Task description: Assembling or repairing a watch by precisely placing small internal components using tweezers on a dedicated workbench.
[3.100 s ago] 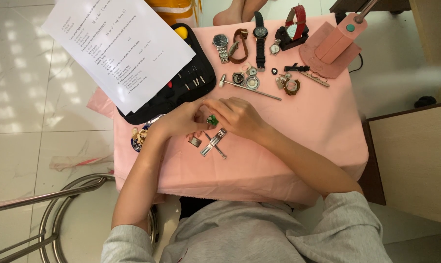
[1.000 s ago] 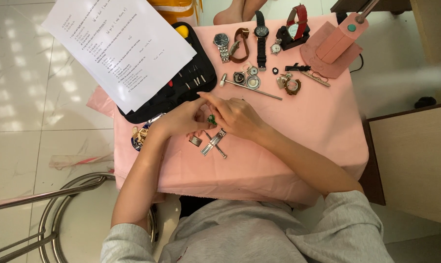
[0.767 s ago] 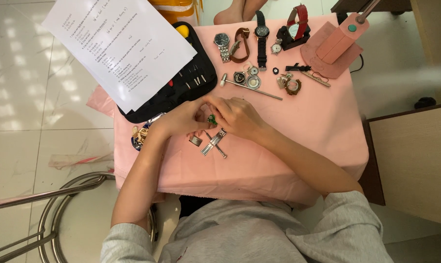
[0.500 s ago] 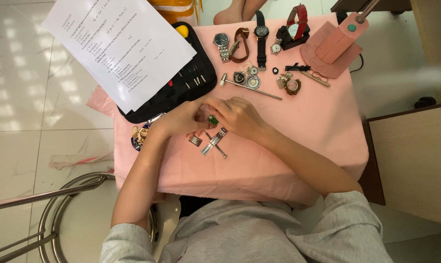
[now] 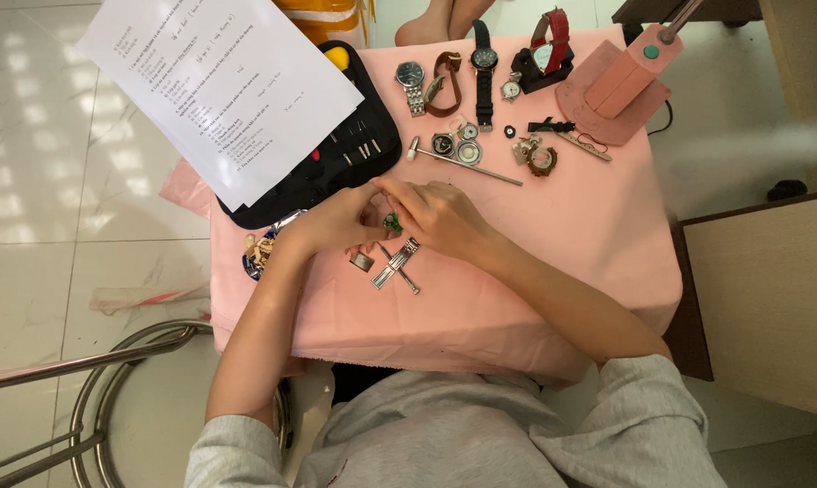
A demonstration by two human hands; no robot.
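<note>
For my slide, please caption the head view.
Both hands meet over a small green part on a pink table.

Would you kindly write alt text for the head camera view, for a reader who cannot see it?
Seen from above, a person's left hand and right hand meet over a small green part above a pink-clothed table. Wristwatches, a black tool case under a printed sheet, and a metal tool lie around them.

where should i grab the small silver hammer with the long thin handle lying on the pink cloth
Grip the small silver hammer around mid-handle, coming from above. It lies flat on the pink cloth, head at the left end, handle running right. The watch parts crowd its far side, so the near side probably gives the fingers more room.
</note>
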